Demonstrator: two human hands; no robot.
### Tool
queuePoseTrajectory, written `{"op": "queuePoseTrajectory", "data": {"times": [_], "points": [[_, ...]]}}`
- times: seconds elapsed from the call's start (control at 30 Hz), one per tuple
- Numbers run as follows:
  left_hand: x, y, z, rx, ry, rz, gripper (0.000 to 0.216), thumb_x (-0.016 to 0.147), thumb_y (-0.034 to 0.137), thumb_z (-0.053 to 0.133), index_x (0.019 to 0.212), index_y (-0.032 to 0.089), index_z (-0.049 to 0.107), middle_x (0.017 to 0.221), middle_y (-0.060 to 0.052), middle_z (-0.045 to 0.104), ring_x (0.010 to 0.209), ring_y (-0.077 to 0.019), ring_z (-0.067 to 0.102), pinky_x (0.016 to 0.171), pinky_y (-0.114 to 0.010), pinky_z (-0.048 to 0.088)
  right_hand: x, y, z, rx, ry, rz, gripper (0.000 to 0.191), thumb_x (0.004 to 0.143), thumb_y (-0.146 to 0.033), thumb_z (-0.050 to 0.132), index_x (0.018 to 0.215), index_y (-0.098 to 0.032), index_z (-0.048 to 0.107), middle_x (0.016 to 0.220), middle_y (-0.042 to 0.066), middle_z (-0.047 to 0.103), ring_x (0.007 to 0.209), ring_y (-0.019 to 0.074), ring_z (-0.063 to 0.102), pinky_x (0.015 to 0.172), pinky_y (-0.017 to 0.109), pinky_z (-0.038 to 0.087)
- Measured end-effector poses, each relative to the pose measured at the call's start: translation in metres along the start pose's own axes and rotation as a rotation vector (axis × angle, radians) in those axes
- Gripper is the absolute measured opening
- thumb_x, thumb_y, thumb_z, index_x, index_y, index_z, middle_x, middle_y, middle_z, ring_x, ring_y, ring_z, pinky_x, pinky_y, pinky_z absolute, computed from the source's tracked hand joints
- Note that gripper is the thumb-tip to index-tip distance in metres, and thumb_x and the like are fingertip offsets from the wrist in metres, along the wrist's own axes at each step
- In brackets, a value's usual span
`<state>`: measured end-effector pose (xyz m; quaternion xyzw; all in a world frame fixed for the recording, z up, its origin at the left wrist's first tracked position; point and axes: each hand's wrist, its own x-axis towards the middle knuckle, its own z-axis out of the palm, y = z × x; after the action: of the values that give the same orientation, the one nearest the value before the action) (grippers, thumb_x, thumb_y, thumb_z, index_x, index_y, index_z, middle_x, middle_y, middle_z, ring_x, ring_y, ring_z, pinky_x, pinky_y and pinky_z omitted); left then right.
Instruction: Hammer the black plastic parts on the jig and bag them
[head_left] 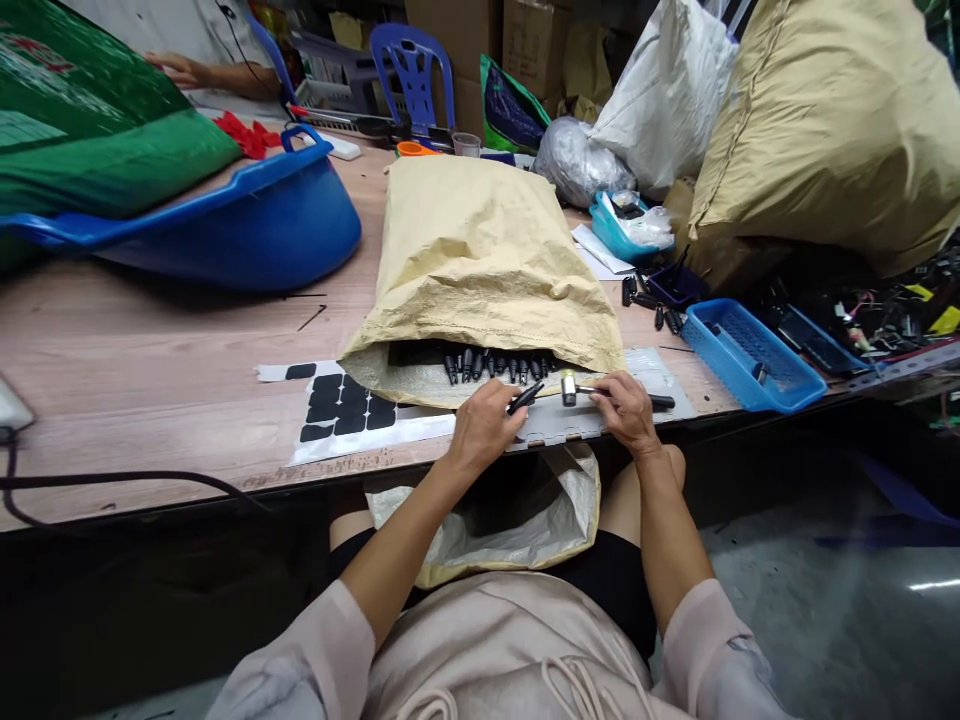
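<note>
My left hand (486, 425) is closed around a small black tapered part (526, 398), whose tip points to the right. In my right hand (628, 408) is a small hammer (569, 389) with a metal head and a dark handle end; its head is just right of the black part, apart from it. Both hands are over a grey board (556, 428) at the table's front edge. Directly behind them lies a tan sack (487, 240), its mouth facing me, with several black parts (491, 364) showing inside. Another sack (517, 540) gapes open on my lap.
A sheet with black stickers (341, 410) lies left of the sack. A large blue basin (247, 225) stands further left, and a blue basket (754, 355) sits at the right edge. Full sacks (832, 130) are piled back right. Someone's hand (180, 70) shows at the far left.
</note>
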<state>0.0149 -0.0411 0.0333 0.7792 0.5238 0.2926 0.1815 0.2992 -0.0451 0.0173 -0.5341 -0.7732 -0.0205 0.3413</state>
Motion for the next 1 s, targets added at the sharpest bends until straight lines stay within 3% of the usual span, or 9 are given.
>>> {"op": "queuePoseTrajectory", "data": {"times": [0.17, 0.5, 0.83, 1.0], "points": [[0.016, 0.0, 0.031, -0.026, -0.086, 0.087, 0.012, 0.086, 0.02, 0.07, 0.097, 0.022, 0.074, 0.093, -0.005, 0.067, 0.094, -0.0228, 0.063, 0.086, -0.035, 0.052, -0.007, -0.024, -0.021, 0.064, 0.215, 0.121, 0.023, 0.104, -0.036, 0.053, 0.104, -0.024, 0.072, 0.095, 0.007, 0.07, 0.093, 0.0229, 0.067, 0.087, 0.037, 0.055], [0.018, -0.004, 0.041, -0.092, -0.086, 0.035, 0.016, 0.086, 0.026, 0.074, 0.102, 0.023, 0.077, 0.095, -0.005, 0.068, 0.098, -0.0242, 0.06, 0.092, -0.039, 0.048, -0.032, -0.078, 0.001, 0.042, 0.124, 0.221, 0.026, 0.106, -0.032, 0.053, 0.119, -0.025, 0.075, 0.097, 0.006, 0.075, 0.09, 0.02, 0.072, 0.084, 0.031, 0.057], [0.018, -0.003, 0.04, -0.082, -0.119, 0.026, 0.017, 0.087, 0.026, 0.073, 0.103, 0.023, 0.076, 0.095, -0.005, 0.066, 0.099, -0.0248, 0.059, 0.091, -0.039, 0.047, -0.031, -0.083, 0.004, -0.068, 0.136, 0.192, 0.028, 0.106, -0.029, 0.054, 0.121, -0.028, 0.078, 0.092, 0.006, 0.073, 0.086, 0.0184, 0.071, 0.082, 0.027, 0.056], [0.018, -0.002, 0.039, -0.082, -0.124, 0.027, 0.016, 0.086, 0.026, 0.073, 0.102, 0.024, 0.074, 0.096, -0.004, 0.066, 0.098, -0.0246, 0.058, 0.09, -0.038, 0.047, -0.026, -0.089, -0.002, -0.018, 0.154, 0.123, 0.028, 0.105, -0.026, 0.056, 0.126, -0.027, 0.075, 0.097, 0.006, 0.074, 0.09, 0.0179, 0.072, 0.086, 0.027, 0.056]]}}
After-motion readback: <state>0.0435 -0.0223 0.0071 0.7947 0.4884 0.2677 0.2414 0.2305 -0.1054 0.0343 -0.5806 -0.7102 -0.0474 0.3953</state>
